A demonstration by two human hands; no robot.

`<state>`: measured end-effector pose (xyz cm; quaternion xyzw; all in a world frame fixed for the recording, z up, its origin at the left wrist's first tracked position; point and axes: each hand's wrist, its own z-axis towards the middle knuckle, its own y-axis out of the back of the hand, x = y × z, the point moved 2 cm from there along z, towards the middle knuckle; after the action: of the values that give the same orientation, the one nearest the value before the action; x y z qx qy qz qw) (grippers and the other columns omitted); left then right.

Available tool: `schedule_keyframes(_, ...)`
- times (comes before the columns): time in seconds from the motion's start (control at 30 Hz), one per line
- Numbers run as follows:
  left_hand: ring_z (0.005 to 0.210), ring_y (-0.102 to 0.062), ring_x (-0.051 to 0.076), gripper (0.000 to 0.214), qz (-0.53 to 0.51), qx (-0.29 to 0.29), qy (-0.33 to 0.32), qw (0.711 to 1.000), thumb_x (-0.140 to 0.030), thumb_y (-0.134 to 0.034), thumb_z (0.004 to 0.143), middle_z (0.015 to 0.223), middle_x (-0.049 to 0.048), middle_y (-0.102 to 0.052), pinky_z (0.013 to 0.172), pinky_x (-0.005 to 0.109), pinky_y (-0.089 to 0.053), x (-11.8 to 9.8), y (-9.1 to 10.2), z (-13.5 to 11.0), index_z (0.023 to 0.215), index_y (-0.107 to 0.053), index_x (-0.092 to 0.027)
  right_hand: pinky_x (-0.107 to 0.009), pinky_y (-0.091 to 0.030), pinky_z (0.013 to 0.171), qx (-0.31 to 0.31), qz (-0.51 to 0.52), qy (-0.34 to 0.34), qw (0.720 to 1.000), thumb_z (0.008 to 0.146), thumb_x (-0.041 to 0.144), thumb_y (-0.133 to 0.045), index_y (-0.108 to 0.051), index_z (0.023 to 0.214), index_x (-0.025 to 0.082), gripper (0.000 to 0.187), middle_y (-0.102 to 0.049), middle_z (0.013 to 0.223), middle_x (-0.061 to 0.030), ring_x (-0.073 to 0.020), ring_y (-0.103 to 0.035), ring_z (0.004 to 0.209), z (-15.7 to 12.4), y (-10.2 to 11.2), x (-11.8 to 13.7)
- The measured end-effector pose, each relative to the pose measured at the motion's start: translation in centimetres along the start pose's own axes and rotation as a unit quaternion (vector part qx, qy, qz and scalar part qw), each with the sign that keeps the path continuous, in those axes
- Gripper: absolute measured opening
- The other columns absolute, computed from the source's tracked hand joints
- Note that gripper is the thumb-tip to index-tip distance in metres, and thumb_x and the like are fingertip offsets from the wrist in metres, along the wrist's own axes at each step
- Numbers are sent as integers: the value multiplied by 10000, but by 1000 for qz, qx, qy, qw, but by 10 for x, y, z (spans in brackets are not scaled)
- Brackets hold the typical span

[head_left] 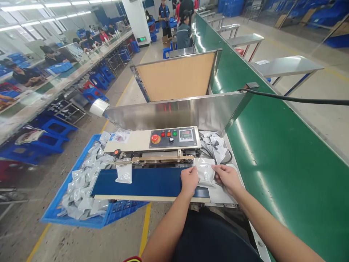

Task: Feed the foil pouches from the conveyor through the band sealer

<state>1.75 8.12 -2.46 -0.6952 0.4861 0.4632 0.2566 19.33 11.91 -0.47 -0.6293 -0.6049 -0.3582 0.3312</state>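
Observation:
My left hand (189, 179) and my right hand (227, 177) both pinch a small silvery pouch (205, 172) at the right end of the sealing machine's blue belt (141, 183). The left hand grips its left edge, the right hand its right edge. The pouch lies flat just below the sealer's slot. Another pouch (124, 172) hangs from the slot further left on the belt. The cream control panel (174, 138) with a red knob, buttons and a digital display sits right behind the belt.
A blue crate (54, 207) full of sealed pouches stands under the belt's left end. Loose pouches (215, 143) are piled right of the panel. A green conveyor (272, 153) runs along the right, with a black cable (294, 98) across it. Other people work at benches far left and ahead.

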Motion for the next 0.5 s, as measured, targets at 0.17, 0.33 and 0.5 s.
schedule_keyframes(0.17, 513, -451, 126, 574, -56, -26, 19, 998, -684, -764, 824, 504, -15, -513, 529, 248, -340, 6, 35, 14, 573, -641, -183, -269, -363, 449, 55, -124, -5, 991, 741, 736, -841, -791, 857, 165, 584, -632, 585, -35, -132, -469, 453, 26, -20, 10)
schedule_keyframes(0.33, 856, -758, 238, 518, -84, -139, -49, 986, -651, -784, 886, 929, 117, -814, 765, 306, -591, 14, 89, -2, 1011, -839, -152, -446, -556, 817, -153, -402, 139, 892, 750, 502, -850, -832, 946, 171, 385, -785, 984, -206, -357, -741, 912, 92, 20, 52)
schedule_keyframes(0.5, 973, -795, 247, 511, 6, -238, -165, 957, -613, -566, 1075, 1057, 137, -833, 891, 366, -643, 13, 121, -59, 1098, -819, -169, -550, -448, 682, -93, -511, 110, 848, 739, 636, -816, -662, 515, 286, 443, -720, 753, -275, -474, -727, 822, 137, 61, 51)
